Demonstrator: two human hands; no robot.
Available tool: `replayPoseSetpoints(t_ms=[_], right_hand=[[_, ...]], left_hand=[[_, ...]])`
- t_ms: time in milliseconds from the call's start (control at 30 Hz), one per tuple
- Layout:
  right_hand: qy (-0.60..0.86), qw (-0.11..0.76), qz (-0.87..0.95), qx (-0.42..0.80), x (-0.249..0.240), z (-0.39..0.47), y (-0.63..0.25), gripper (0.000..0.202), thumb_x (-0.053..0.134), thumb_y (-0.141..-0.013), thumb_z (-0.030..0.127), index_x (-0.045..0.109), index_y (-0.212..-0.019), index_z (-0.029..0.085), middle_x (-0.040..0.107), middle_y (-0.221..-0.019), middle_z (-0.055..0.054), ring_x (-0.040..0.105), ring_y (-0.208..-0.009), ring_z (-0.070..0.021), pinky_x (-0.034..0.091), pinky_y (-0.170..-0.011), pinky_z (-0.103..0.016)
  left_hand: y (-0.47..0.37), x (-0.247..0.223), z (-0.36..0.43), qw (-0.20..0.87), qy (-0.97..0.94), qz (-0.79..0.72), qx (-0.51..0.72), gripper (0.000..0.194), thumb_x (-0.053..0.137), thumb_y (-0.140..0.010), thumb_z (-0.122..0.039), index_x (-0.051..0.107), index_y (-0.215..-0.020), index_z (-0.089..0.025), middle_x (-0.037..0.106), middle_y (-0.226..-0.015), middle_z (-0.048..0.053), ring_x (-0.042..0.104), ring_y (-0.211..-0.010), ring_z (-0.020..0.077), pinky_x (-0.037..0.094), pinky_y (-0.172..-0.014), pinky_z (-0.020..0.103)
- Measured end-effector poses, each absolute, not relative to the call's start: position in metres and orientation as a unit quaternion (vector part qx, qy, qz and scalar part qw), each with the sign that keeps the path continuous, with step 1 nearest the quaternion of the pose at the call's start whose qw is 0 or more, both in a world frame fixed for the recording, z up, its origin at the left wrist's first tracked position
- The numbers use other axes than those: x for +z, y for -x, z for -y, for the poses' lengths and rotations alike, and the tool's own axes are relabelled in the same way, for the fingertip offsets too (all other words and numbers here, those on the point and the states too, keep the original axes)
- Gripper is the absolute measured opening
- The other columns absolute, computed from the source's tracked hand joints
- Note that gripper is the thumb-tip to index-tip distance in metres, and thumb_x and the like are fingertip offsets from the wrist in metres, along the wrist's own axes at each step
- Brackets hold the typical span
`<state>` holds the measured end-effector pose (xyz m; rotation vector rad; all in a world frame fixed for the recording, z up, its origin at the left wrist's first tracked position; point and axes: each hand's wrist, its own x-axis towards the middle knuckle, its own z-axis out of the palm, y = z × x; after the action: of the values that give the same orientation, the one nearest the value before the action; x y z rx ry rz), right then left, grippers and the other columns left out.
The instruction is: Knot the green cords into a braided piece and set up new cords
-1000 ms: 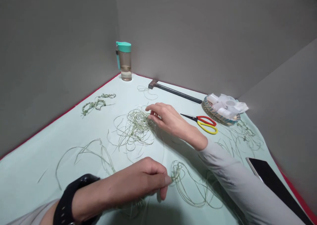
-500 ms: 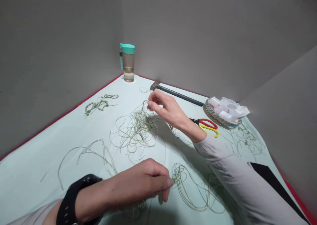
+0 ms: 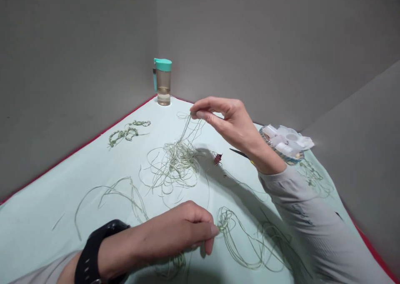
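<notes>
Thin pale green strands lie in a loose tangled pile (image 3: 179, 161) on the light table cover. My right hand (image 3: 226, 119) is above and right of the pile, thumb and forefinger pinched on a few strands that rise from it. In the foreground my left hand (image 3: 190, 227) has its fingers closed; whatever they hold is mostly hidden. Beside its thumb lies a looped bundle of strands (image 3: 231, 236). Another curved bunch (image 3: 133, 192) lies to the left, behind the left wrist.
A bottle with a turquoise lid (image 3: 163, 82) stands at the back corner. Knotted green pieces (image 3: 125, 133) lie at the left. At the right are a basket of white items (image 3: 286, 142) and partly hidden scissors (image 3: 240, 153). A dark red scrap (image 3: 218, 159) lies mid-table.
My right hand has moved up and to the right, drawing strands upward out of the pile. The red scrap has come into view, and the arm now covers the scissors' handles. My left hand has stayed put.
</notes>
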<state>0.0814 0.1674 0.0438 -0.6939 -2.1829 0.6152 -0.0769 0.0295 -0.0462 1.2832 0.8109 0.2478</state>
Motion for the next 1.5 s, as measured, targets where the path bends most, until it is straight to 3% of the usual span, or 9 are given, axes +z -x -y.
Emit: replayPoseSetpoints(t_ms=[167, 400, 633, 733, 833, 967, 1167, 1300, 1500], right_hand=[[0.263, 0.415, 0.855, 0.168, 0.053, -0.173, -0.080, 0.020, 0.063, -0.097, 0.013, 0.078, -0.109, 0.017, 0.083, -0.105, -0.003, 0.078, -0.100, -0.0192, 0.057, -0.095, -0.035], [0.255, 0.488, 0.806, 0.219, 0.094, -0.190, -0.073, 0.018, 0.074, -0.091, 0.007, 0.074, -0.081, 0.022, 0.080, -0.081, -0.002, 0.074, -0.081, -0.0176, 0.060, -0.086, -0.034], [0.222, 0.519, 0.736, 0.373, 0.156, -0.187, -0.069, 0.018, 0.057, -0.105, 0.009, 0.071, -0.105, 0.021, 0.082, -0.099, 0.006, 0.075, -0.100, -0.0073, 0.051, -0.083, -0.023], [0.206, 0.528, 0.715, 0.408, 0.176, -0.182, -0.065, 0.021, 0.059, -0.107, 0.006, 0.064, -0.096, 0.023, 0.075, -0.082, 0.012, 0.073, -0.092, -0.0026, 0.050, -0.076, -0.019], [0.182, 0.567, 0.690, 0.410, 0.192, -0.172, -0.063, 0.041, 0.038, -0.114, -0.003, 0.050, -0.084, 0.023, 0.059, -0.064, 0.017, 0.069, -0.080, 0.0035, 0.053, -0.085, -0.017], [0.253, 0.515, 0.703, 0.420, 0.194, -0.162, -0.068, 0.038, 0.043, -0.115, 0.003, 0.058, -0.083, 0.018, 0.068, -0.068, 0.013, 0.063, -0.069, 0.0033, 0.057, -0.096, -0.021], [0.264, 0.484, 0.697, 0.459, 0.165, -0.163, -0.080, 0.038, 0.045, -0.107, -0.002, 0.063, -0.081, 0.018, 0.068, -0.067, 0.008, 0.061, -0.060, -0.0007, 0.061, -0.076, -0.019], [0.276, 0.338, 0.740, 0.512, 0.128, -0.164, -0.087, 0.025, 0.061, -0.092, -0.008, 0.069, -0.087, 0.014, 0.077, -0.078, -0.003, 0.072, -0.068, -0.0100, 0.064, -0.069, -0.023], [0.273, 0.261, 0.752, 0.540, 0.074, -0.139, -0.111, 0.004, 0.072, -0.100, 0.018, 0.071, -0.098, 0.015, 0.078, -0.090, -0.003, 0.061, -0.066, -0.0075, 0.056, -0.064, -0.021]], left_hand=[[0.076, -0.055, -0.030, 0.725, -0.570, -0.369, 0.115, 0.036, 0.062, -0.096, -0.050, 0.066, -0.074, -0.021, 0.040, -0.058, -0.008, 0.029, -0.055, 0.0133, 0.022, -0.056, 0.033], [0.071, -0.055, -0.032, 0.733, -0.557, -0.371, 0.123, 0.037, 0.065, -0.086, -0.056, 0.064, -0.071, -0.021, 0.034, -0.050, -0.010, 0.023, -0.050, 0.0119, 0.017, -0.053, 0.032], [0.072, -0.060, -0.032, 0.732, -0.553, -0.375, 0.136, 0.042, 0.067, -0.084, -0.060, 0.065, -0.070, -0.021, 0.034, -0.049, -0.011, 0.023, -0.048, 0.0105, 0.016, -0.053, 0.032], [0.071, -0.061, -0.033, 0.731, -0.555, -0.372, 0.138, 0.038, 0.066, -0.085, -0.056, 0.064, -0.069, -0.021, 0.034, -0.047, -0.011, 0.022, -0.047, 0.0105, 0.016, -0.053, 0.032], [0.071, -0.060, -0.033, 0.730, -0.557, -0.369, 0.141, 0.036, 0.066, -0.085, -0.054, 0.065, -0.069, -0.022, 0.035, -0.047, -0.011, 0.022, -0.046, 0.0106, 0.016, -0.052, 0.033], [0.070, -0.059, -0.034, 0.729, -0.557, -0.370, 0.144, 0.036, 0.066, -0.085, -0.054, 0.064, -0.069, -0.022, 0.034, -0.047, -0.011, 0.020, -0.046, 0.0105, 0.014, -0.052, 0.033], [0.069, -0.060, -0.033, 0.729, -0.554, -0.374, 0.148, 0.039, 0.068, -0.084, -0.057, 0.064, -0.068, -0.021, 0.033, -0.045, -0.011, 0.019, -0.045, 0.0107, 0.012, -0.052, 0.035], [0.068, -0.063, -0.034, 0.733, -0.545, -0.375, 0.161, 0.040, 0.068, -0.083, -0.057, 0.065, -0.067, -0.021, 0.034, -0.046, -0.011, 0.020, -0.045, 0.0102, 0.012, -0.052, 0.034], [0.069, -0.069, -0.035, 0.753, -0.524, -0.363, 0.165, 0.041, 0.073, -0.083, -0.058, 0.066, -0.068, -0.021, 0.034, -0.047, -0.011, 0.018, -0.044, 0.0099, 0.011, -0.049, 0.033]])
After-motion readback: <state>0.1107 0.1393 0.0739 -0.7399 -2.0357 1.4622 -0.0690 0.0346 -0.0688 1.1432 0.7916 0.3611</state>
